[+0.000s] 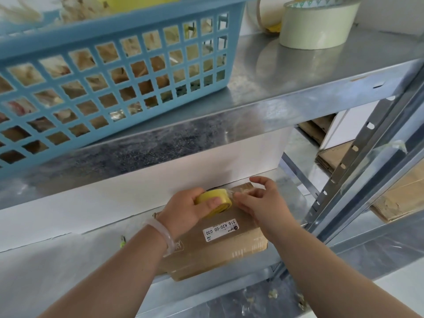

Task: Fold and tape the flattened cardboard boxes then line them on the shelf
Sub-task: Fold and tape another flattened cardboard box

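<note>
A brown cardboard box (220, 251) with a white printed label lies on the middle metal shelf (68, 271), its near corner over the shelf's front edge. My left hand (183, 212) grips a yellow roll of clear tape (214, 201) on top of the box. My right hand (261, 203) sits just right of the roll, fingertips pinching the clear tape end and pressing it onto the box's far end.
On the upper shelf stand a blue plastic basket (110, 72) full of packing material and a wide cream tape roll (319, 24). Flattened cardboard (399, 198) lies at the right behind the slotted shelf post (344, 166). A white wall panel backs the middle shelf.
</note>
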The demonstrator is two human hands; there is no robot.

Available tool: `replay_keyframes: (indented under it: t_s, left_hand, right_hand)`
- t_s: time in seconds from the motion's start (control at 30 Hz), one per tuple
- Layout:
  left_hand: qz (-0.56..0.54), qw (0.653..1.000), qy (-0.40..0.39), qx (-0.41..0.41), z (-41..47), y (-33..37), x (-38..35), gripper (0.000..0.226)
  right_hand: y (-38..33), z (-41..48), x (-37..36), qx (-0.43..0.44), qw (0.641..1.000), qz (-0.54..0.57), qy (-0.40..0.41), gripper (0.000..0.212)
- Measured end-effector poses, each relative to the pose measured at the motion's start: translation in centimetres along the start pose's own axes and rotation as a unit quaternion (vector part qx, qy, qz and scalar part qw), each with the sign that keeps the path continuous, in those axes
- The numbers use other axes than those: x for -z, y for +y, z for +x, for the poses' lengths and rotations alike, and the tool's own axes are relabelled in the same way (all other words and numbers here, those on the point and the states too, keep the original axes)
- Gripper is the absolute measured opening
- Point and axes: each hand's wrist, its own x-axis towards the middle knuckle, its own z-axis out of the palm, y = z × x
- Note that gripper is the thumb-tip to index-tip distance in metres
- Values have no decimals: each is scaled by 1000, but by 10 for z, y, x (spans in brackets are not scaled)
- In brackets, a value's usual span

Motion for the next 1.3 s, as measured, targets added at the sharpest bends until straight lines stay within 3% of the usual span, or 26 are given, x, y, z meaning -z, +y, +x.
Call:
replay_keyframes:
  t_s: [0.1,0.23,0.37,0.53,0.67,0.77,0.87,1.0,1.2,1.3]
  left_hand:
    - [-18,1000,9,-11,2,8,5,61]
    - [-55,998,28,0,4,16,9,28]
    - [-27,1000,0,-1,3,16,3,17]
    - [-2,1000,-21,6,6,16,4,29]
    - [28,999,-40,17,13,26,-1,34]
    - [50,997,-47,36,20,36,-6,42]
    - [80,995,-23,45,24,39,-11,50]
    - [36,999,-7,40,21,37,-8,67]
    - [-154,984,-75,46,0,2,0,47]
    - [-121,991,-45,26,0,-3,8,42]
  right_hand:
    - [8,5,-5,15,998,-63,13,48]
    - [12,8,-2,40,996,-77,13,42]
    - [18,10,1,32,997,-63,26,41]
    - [13,13,7,39,998,4,40,42]
    - [-8,12,26,103,990,-62,77,44]
    - [-18,10,35,146,985,26,85,42]
    - [-5,9,29,96,986,95,96,37]
    - [15,13,28,78,991,-22,107,38]
    - [17,21,32,70,991,-29,113,40]
    - [17,24,31,68,990,3,120,37]
